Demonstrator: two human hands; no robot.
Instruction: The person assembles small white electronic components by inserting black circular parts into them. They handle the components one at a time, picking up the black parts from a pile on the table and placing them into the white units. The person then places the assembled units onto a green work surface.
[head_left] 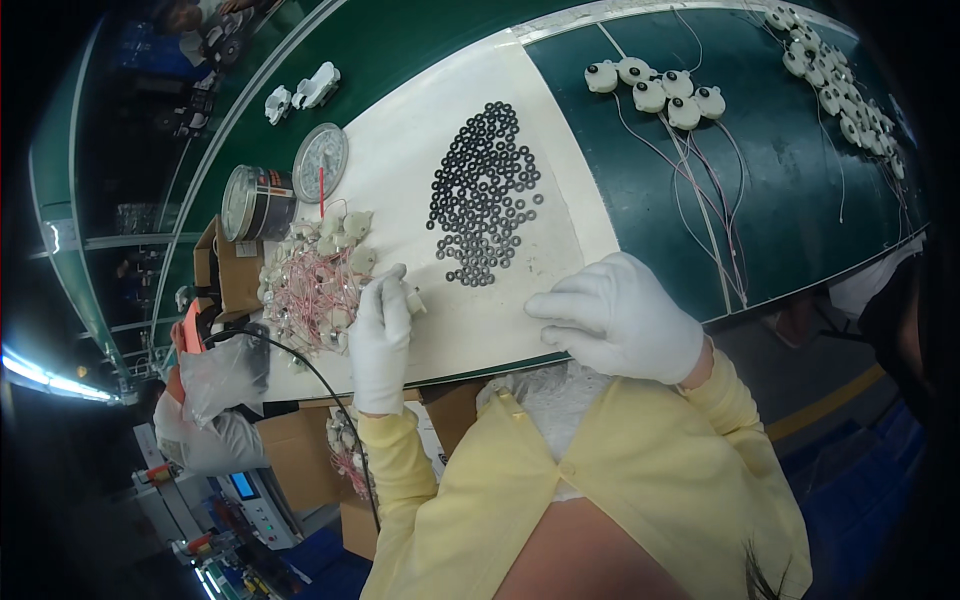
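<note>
My left hand [381,330], in a white glove, holds a small pale motor part [411,299] at the near edge of a white paper sheet [420,150]. Just left of it lies a heap of the same parts with pink wires [316,280]. My right hand [618,315], also gloved, rests flat on the sheet's near right corner with its fingers pointing left and nothing in it. A spread of several small black rings [485,190] lies on the sheet beyond both hands.
The sheet lies on a dark green belt [780,200]. Finished white parts with wires [660,88] sit at the far right, more [835,85] near the rim. A round tin [255,203], its lid [320,162], cardboard boxes [225,265] and a plastic bag [225,370] crowd the left.
</note>
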